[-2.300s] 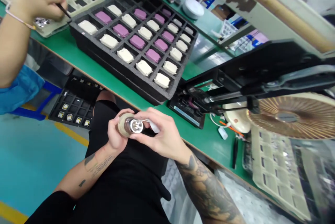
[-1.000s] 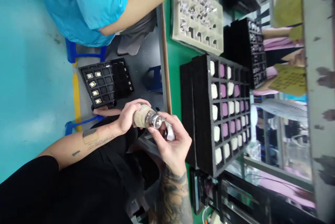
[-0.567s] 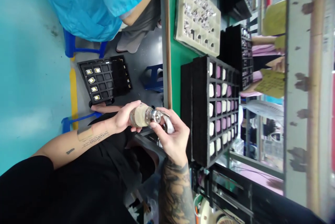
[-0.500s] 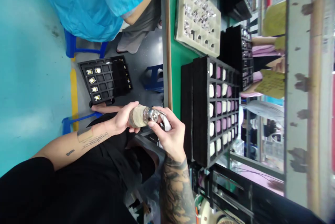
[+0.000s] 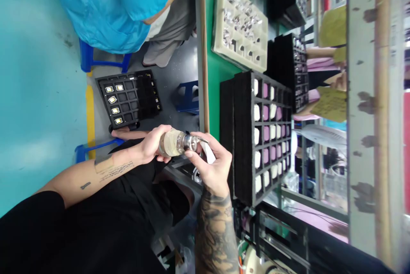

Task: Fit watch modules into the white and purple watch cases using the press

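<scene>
My left hand (image 5: 153, 145) is wrapped around a small clear bottle (image 5: 173, 142) with a pale wrap on its side and a shiny metal top. The bottle lies tilted sideways in the picture, its metal top toward my other hand. My right hand (image 5: 213, 160) is closed, with thumb and fingers at the metal top. In its grip is a white strip-like piece (image 5: 208, 152) with a thin shiny part beside it; its kind I cannot make out. Both hands are in front of the table edge, over my lap.
On the green table (image 5: 214, 62) stand stacked black compartment trays (image 5: 243, 137) holding white and purple pieces, and a cream tray (image 5: 218, 43) of small metal parts. A co-worker in blue (image 5: 105, 9) sits nearby. A black tray (image 5: 130, 94) is low beyond my left arm.
My right hand has shifted slightly right, and the piece in it has turned, showing a flat white strip instead of a shiny curve. The left hand still holds the bottle.
</scene>
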Available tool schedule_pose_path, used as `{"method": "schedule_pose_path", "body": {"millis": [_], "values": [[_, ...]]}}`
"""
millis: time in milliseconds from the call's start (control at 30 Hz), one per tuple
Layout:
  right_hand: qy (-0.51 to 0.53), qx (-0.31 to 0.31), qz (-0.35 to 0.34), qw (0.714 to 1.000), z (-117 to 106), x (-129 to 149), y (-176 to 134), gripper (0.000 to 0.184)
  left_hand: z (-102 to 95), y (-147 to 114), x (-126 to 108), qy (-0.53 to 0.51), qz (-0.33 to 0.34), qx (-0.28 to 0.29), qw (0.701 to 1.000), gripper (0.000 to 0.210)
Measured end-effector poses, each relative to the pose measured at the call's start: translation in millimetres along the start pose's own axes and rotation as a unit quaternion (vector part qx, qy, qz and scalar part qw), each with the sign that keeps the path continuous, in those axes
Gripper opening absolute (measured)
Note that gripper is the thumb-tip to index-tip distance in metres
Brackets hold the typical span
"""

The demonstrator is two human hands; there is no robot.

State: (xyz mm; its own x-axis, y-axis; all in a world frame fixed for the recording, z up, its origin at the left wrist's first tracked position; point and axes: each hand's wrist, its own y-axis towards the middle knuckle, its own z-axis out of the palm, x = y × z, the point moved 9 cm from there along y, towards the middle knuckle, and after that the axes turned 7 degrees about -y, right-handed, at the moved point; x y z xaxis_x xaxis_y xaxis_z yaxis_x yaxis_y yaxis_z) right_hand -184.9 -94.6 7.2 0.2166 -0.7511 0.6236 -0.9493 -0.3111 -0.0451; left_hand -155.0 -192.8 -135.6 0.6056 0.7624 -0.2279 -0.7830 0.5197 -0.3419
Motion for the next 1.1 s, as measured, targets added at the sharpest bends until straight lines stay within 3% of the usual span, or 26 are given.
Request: {"method": "schedule_pose_path", "body": {"millis": [233, 500, 1100], "values": [[-0.009, -0.016, -0.013, 1.0, 0.8, 4.0, -8.2, 0.046, 6.8, -2.0, -5.0, 0.004, 0.025, 0.015, 1.0, 0.052], [0.041, -0.047, -0.023, 0.998, 9.5, 2.5, -19.9, 0.043, -0.5, -0.1, -1.1, 0.028, 0.028, 0.014, 0.999, 0.054], [0.079, -0.131, -0.034, 0.988, 2.0, -10.3, -34.1, 0.04, -3.8, 12.5, 12.4, 0.044, 0.037, 0.001, 0.998, 0.053]]}}
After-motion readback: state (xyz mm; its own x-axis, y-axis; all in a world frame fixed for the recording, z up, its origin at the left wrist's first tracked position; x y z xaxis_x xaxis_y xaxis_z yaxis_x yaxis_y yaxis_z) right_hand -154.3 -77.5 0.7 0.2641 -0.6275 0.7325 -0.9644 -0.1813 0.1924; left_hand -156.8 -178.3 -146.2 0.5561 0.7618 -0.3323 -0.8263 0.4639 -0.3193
